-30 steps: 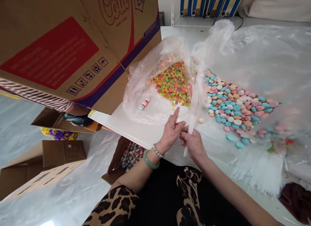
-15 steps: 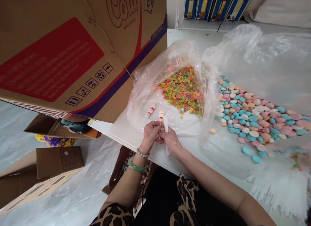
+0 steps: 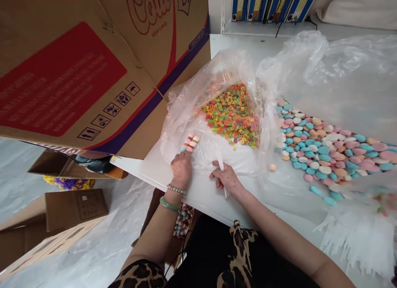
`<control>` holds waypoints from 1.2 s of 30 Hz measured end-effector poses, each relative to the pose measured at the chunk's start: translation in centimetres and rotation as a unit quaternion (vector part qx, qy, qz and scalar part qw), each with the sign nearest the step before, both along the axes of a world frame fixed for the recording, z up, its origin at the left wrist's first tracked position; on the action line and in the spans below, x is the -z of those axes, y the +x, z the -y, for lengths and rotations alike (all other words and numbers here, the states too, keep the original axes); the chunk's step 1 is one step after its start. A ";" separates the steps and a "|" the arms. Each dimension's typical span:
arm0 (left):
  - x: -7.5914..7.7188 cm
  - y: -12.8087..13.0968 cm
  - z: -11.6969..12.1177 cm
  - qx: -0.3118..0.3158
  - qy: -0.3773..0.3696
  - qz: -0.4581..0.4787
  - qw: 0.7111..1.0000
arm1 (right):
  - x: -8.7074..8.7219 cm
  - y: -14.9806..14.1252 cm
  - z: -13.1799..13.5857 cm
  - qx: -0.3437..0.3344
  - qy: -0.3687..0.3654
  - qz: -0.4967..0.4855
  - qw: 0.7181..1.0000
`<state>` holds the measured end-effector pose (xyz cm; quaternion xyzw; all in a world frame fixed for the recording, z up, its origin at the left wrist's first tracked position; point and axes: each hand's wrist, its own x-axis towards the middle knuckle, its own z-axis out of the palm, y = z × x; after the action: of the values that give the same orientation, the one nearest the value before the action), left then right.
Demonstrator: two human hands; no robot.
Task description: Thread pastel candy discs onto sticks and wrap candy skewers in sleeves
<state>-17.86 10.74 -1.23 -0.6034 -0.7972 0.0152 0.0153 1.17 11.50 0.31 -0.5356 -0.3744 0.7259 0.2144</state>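
Observation:
Two short rows of threaded candy, one [image 3: 187, 142] and another [image 3: 194, 142], lie side by side on a clear plastic bag; pink, white, brown and blue pieces show. My left hand [image 3: 181, 169] is at their near end with its fingers curled, pinching the end of the right-hand row. A narrow white strip [image 3: 221, 163] stands up between the fingers of my right hand [image 3: 228, 179], closed around it over the white table. Beyond both hands, small ring-shaped candies [image 3: 232, 112] in orange, green and yellow are heaped in the open bag.
A large cardboard box [image 3: 145, 77] towers at the left. Pastel disc candies [image 3: 328, 149] spread over plastic on the right, with a pile of white strips [image 3: 356, 238] nearer me. Blue binders [image 3: 273, 5] stand at the back. Below the table edge is a box of candies [image 3: 183, 222].
My hands were together on a candy row and the white strip. They have parted: my left hand has set that row beside the other, while my right hand has drawn right with the strip.

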 end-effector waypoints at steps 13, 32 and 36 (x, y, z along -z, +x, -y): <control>-5.7 9.6 4.6 -0.032 0.023 0.668 0.743 | -3.2 5.7 4.2 -0.095 0.036 -0.051 0.994; -6.9 27.1 2.6 0.065 -0.221 0.719 0.656 | -3.9 24.7 10.8 0.120 0.040 -0.092 0.988; -8.1 28.2 1.2 0.090 -0.177 0.700 0.686 | -5.2 26.9 10.8 0.254 0.091 -0.025 0.963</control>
<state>10.34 9.56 6.91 -0.4991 -0.5002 -0.2719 -0.6533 28.08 0.68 5.53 -0.5731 -0.2848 0.6236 0.4490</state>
